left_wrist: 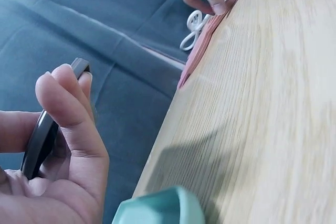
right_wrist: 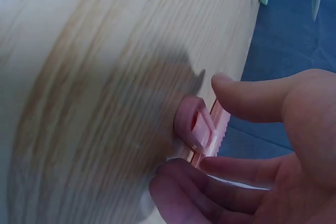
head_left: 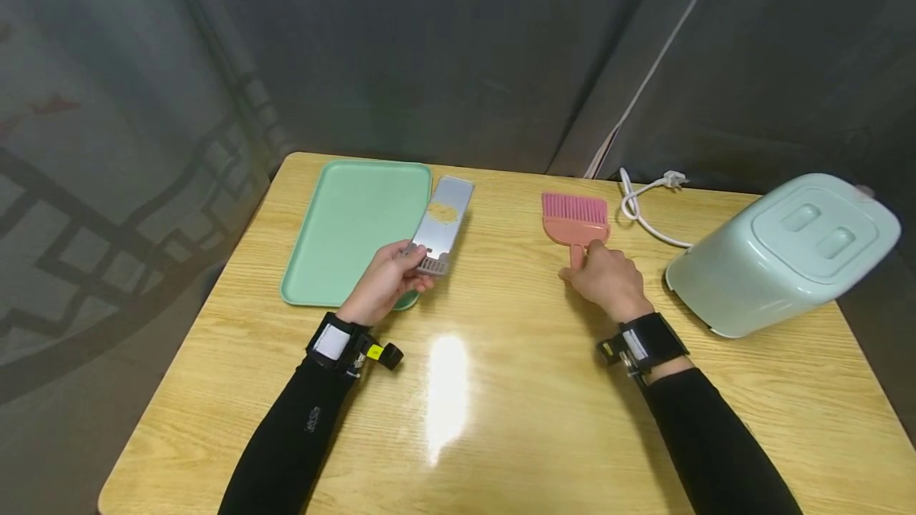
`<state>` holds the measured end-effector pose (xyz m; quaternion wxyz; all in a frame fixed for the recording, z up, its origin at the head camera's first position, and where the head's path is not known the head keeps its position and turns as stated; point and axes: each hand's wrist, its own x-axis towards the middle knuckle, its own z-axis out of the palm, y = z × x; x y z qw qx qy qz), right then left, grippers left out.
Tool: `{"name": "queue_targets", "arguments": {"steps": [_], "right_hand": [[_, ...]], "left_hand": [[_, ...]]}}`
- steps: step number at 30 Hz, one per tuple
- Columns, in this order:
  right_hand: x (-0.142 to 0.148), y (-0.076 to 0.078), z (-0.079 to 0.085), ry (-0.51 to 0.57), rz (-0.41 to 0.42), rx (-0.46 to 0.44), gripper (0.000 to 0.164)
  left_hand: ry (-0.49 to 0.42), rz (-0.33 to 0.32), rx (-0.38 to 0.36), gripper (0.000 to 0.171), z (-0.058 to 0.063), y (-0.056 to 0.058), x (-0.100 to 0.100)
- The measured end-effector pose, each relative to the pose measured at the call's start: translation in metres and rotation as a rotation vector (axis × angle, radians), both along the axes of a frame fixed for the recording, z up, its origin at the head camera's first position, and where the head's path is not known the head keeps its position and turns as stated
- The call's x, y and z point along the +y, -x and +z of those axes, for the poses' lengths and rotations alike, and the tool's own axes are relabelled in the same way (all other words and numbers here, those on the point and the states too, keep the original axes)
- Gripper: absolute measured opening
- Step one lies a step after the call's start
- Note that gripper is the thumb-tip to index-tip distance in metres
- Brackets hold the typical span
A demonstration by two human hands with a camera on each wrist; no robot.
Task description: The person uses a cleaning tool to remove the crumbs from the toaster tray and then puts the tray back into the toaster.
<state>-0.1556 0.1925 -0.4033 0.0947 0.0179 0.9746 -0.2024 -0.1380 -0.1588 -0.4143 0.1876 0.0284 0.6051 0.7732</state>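
Observation:
My left hand [head_left: 384, 280] grips the slotted grey end of a flat silver crumb tray [head_left: 454, 195], thumb on top. Yellow crumbs [head_left: 442, 213] lie on its face. In the left wrist view the crumb tray [left_wrist: 38, 145] shows a dark edge between the fingers. At the right, my right hand [head_left: 608, 280] is over the handle of a pink brush [head_left: 576, 218] lying bristles away on the table. The right wrist view has thumb and fingers on either side of the brush handle [right_wrist: 185, 119], the thumb apart from it. Whether a finger touches it is unclear.
A pale green tray [head_left: 358, 221] lies at the left, partly beneath the left hand. At the right stands a pale green toaster [head_left: 758, 261] with a lidded top, its white cord [head_left: 633, 201] coiled behind. Dark curtain [head_left: 444, 62] hangs along the table's far edge.

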Motion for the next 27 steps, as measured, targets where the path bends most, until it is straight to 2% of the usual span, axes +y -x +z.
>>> {"name": "queue_targets", "arguments": {"steps": [9, 15, 19, 23, 27], "right_hand": [[-0.006, 0.005, -0.002, -0.011, 0.019, 0.008, 0.021], [-0.013, 0.002, 0.0, -0.088, 0.024, 0.065, 0.036], [-0.017, -0.001, 0.006, -0.128, 0.027, 0.156, 0.027], [-0.02, -0.003, 0.011, -0.125, 0.04, 0.276, 0.013], [-0.023, -0.004, 0.015, -0.126, 0.046, 0.403, 0.014]], "left_hand": [[-0.009, 0.009, 0.046, 0.028, 0.0, -0.003, -0.017], [-0.014, 0.016, 0.052, 0.033, 0.002, -0.001, -0.021], [-0.006, 0.021, 0.049, 0.033, 0.001, -0.001, -0.023], [-0.003, 0.028, 0.054, 0.032, 0.0, 0.0, -0.025], [0.003, 0.026, 0.064, 0.032, 0.0, 0.0, -0.026]]}}
